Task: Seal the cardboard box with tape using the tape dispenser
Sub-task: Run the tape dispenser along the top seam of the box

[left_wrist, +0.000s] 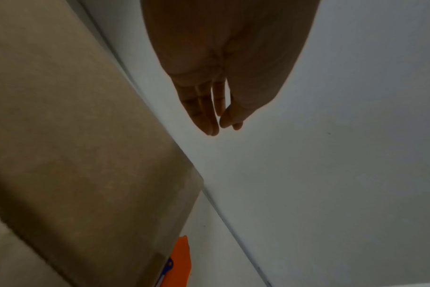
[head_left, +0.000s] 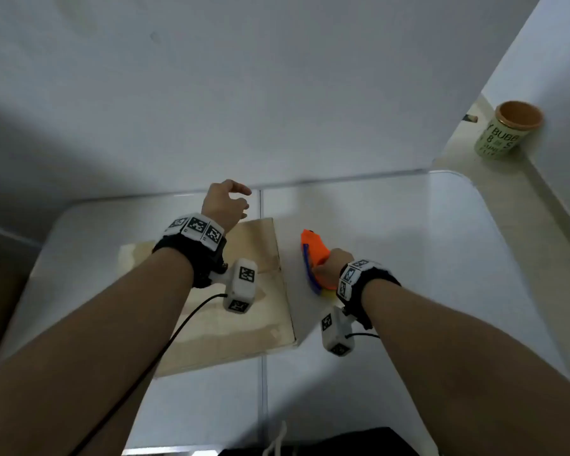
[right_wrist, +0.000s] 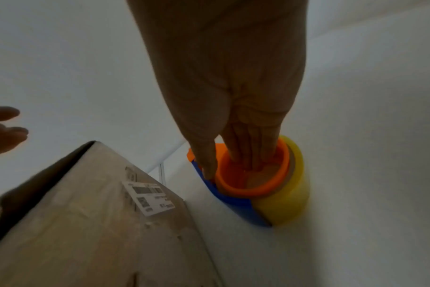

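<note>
Tape dispenser (right_wrist: 253,182) gripped through its core by right hand (head_left: 326,269); lift it squarely. Left hand (head_left: 226,204) hovers, fingers loose.

Left hand (head_left: 226,202) hovering relaxed; right hand (head_left: 328,268) gripping.

The right hand (right_wrist: 224,87) reaches down into the orange tape dispenser (right_wrist: 253,174), fingers (right_wrist: 248,147) inside its hub and thumb (right_wrist: 205,161) outside on the blue part. A yellowish tape roll (right_wrist: 290,194) sits round the hub. Just beside it stands the cardboard box (right_wrist: 91,223) (a white barcode label (right_wrist: 149,196) on top), with the left hand (right_wrist: 3,130) at the frame's left edge.
</note>
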`<control>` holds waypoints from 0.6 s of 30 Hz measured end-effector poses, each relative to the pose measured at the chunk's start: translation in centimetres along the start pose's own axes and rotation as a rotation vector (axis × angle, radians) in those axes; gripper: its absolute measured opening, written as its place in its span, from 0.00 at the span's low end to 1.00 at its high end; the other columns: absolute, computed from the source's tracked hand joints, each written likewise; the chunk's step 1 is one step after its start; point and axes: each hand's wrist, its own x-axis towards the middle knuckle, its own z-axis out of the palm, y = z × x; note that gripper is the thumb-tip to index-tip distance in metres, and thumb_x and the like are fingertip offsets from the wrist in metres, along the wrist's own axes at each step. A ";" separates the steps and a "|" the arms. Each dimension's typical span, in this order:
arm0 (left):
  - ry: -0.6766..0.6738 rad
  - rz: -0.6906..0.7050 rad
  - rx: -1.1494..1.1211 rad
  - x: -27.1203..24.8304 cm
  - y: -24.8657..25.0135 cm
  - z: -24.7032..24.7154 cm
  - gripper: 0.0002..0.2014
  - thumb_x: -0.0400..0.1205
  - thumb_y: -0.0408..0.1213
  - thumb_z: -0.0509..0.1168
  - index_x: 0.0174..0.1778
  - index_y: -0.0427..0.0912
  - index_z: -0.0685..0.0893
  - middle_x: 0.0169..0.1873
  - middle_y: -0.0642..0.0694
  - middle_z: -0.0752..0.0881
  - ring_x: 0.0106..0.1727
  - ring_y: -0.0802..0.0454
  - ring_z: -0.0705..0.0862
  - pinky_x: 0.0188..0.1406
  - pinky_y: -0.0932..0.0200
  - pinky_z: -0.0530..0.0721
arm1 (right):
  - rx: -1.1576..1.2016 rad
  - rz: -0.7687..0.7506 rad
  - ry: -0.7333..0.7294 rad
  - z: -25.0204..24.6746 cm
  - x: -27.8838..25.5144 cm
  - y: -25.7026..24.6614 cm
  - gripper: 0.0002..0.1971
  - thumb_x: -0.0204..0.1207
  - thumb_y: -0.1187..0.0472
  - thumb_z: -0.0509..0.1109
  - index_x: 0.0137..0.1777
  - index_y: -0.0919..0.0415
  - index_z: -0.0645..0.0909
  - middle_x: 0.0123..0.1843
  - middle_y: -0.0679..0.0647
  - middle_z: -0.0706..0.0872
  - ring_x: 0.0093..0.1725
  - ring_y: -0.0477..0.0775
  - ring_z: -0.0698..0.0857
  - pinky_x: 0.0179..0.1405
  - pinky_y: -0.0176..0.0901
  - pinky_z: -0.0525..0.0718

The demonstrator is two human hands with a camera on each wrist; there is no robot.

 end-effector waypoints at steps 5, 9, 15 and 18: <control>0.046 -0.043 -0.015 0.2 -0.7 0.5 0.11 0.80 0.24 0.61 0.50 0.41 0.84 0.63 0.46 0.80 0.46 0.50 0.86 0.53 0.52 0.88 | -0.083 -0.144 -0.099 1.3 2.6 -0.2 0.60 0.70 0.54 0.79 0.81 0.38 0.31 0.70 0.62 0.79 0.62 0.66 0.84 0.58 0.53 0.83; 0.057 -0.047 0.001 -0.1 -0.9 0.8 0.12 0.80 0.25 0.59 0.50 0.42 0.85 0.61 0.48 0.81 0.46 0.52 0.87 0.56 0.48 0.88 | 0.206 0.123 -0.146 1.6 4.0 0.0 0.41 0.73 0.40 0.72 0.82 0.46 0.57 0.58 0.60 0.82 0.54 0.63 0.85 0.62 0.54 0.79; 0.029 -0.036 0.009 -0.5 -1.2 1.5 0.13 0.80 0.26 0.59 0.44 0.49 0.84 0.62 0.48 0.80 0.48 0.52 0.88 0.57 0.48 0.88 | 0.274 0.152 -0.037 2.5 5.3 2.3 0.55 0.45 0.11 0.51 0.61 0.50 0.81 0.55 0.58 0.84 0.52 0.56 0.82 0.58 0.48 0.73; -0.004 -0.007 0.039 -0.8 -0.8 1.7 0.15 0.79 0.27 0.60 0.40 0.54 0.84 0.59 0.51 0.83 0.50 0.50 0.88 0.59 0.45 0.86 | 0.336 0.030 -0.031 0.4 2.3 1.6 0.30 0.68 0.35 0.66 0.66 0.51 0.75 0.61 0.57 0.81 0.58 0.57 0.81 0.63 0.50 0.76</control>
